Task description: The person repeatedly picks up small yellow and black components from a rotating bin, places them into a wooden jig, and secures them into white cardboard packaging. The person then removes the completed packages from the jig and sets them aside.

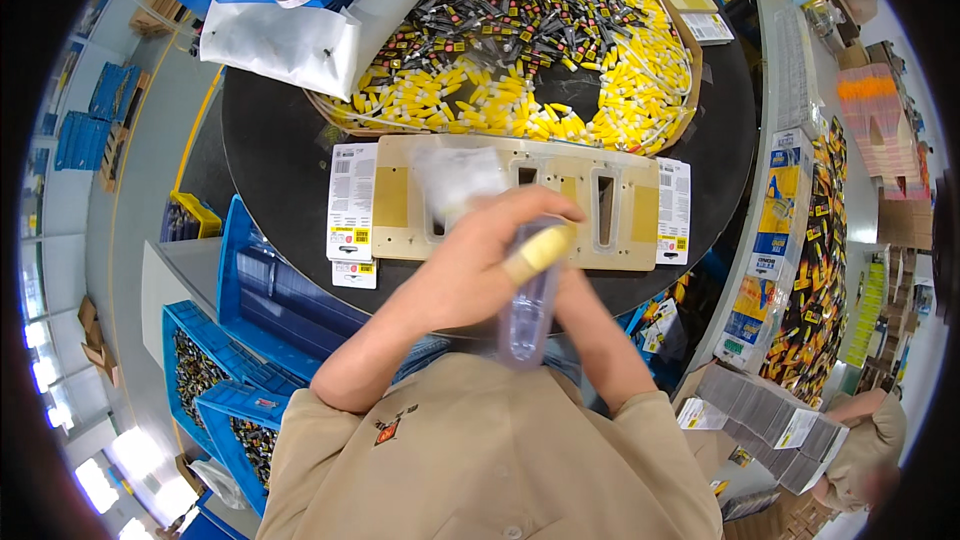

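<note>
My left hand (475, 260) is closed around the upper end of a clear plastic blister shell (527, 320), with a yellow finger cover (545, 248) on its thumb. The long, rounded shell hangs down in front of my shirt. My right forearm (605, 345) reaches up behind the shell; that hand is mostly hidden and blurred. Just beyond both hands lies a beige fixture plate (640, 202) with slots cut in it. A whitish, blurred clear piece (460, 175) sits over its left part. Printed cards (352, 195) stick out at the plate's left end, and another card (674, 215) at the right.
On the round black table (270, 165), a heap of small black tubes (500, 0) and yellow-tipped tubes (640, 90) lies beyond the plate. Blue bins (240, 270) stand at left. To the right is a bench with stacked cards (765, 420). A co-worker's sleeve (870, 450) shows there.
</note>
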The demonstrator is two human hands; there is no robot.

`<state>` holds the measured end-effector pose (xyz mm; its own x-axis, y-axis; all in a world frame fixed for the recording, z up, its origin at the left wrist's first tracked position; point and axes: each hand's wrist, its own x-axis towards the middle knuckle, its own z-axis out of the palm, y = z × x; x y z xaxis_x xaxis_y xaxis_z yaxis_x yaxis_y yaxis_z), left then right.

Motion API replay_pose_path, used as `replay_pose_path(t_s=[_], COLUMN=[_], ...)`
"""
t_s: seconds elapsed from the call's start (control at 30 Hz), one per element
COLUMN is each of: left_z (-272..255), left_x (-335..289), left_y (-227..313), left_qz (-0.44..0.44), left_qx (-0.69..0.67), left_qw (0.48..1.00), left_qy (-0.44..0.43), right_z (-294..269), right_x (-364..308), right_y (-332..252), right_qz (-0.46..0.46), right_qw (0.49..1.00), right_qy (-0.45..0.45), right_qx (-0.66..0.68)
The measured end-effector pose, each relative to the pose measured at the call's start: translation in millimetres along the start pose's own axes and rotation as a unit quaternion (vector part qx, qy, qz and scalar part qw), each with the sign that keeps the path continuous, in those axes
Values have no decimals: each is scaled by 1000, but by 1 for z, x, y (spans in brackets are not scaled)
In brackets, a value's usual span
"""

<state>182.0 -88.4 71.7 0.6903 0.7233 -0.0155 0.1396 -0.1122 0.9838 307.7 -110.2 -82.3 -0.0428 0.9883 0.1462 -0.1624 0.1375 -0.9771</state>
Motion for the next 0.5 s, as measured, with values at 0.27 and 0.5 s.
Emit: replay_pose_path(t_s=[0.27, 0.5], left_z=[53, 91], left_x=[74, 113], left_y=[-60, -103], left_qz=[-81, -94], left_qx=[31, 218], left_qw=[989, 971], left_qy=[-121, -19], right_z=[-306, -297], right_x=[-10, 125], right_y=[-78, 4], right_qz=[-289, -147], right_qw=[625, 855], right_qy=[723, 451], right_qx=[-49, -210])
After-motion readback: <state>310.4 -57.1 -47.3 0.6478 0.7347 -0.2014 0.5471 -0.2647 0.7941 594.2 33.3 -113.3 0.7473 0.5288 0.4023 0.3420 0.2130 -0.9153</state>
